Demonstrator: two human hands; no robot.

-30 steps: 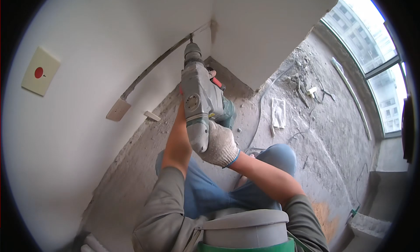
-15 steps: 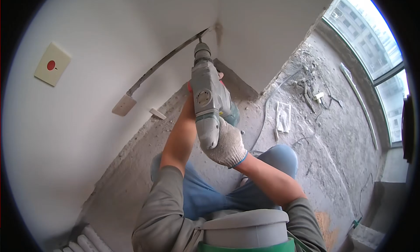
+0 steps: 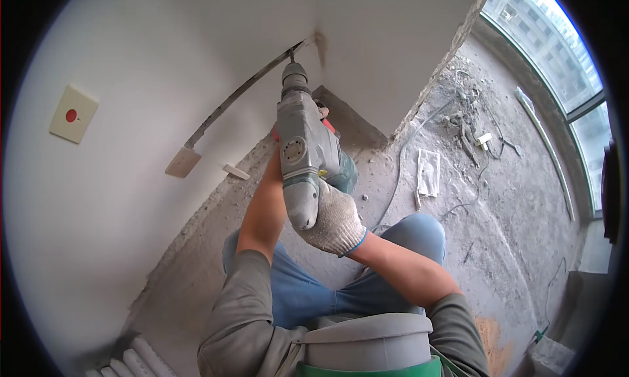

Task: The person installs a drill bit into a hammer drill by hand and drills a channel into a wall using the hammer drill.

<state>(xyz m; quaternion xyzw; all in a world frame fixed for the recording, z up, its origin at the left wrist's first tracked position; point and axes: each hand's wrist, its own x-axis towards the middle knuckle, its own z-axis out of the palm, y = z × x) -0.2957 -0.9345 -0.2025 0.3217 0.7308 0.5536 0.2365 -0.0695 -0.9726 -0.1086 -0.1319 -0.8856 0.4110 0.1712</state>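
A dusty grey and green rotary hammer (image 3: 303,131) points up and away from me at the wall. Its bit (image 3: 292,56) meets a dark narrow groove (image 3: 242,92) cut in the white wall, close to the corner. My right hand (image 3: 335,216), in a white knit glove, is closed around the tool's rear grip. Most of my left hand (image 3: 323,112) is hidden behind the tool's front; a bit of its fingers shows on the right side, wrapped around it, with red visible there.
A wall box (image 3: 183,162) ends the groove, with a switch plate (image 3: 73,113) further left. A cable (image 3: 401,161), a clear plastic packet (image 3: 428,172) and rubble (image 3: 462,125) lie on the rough floor (image 3: 485,226). Windows (image 3: 550,43) line the right.
The rotary hammer has shifted slightly left in view with both hands still on it; the wall and groove have shifted left too. The bit stays at the groove.
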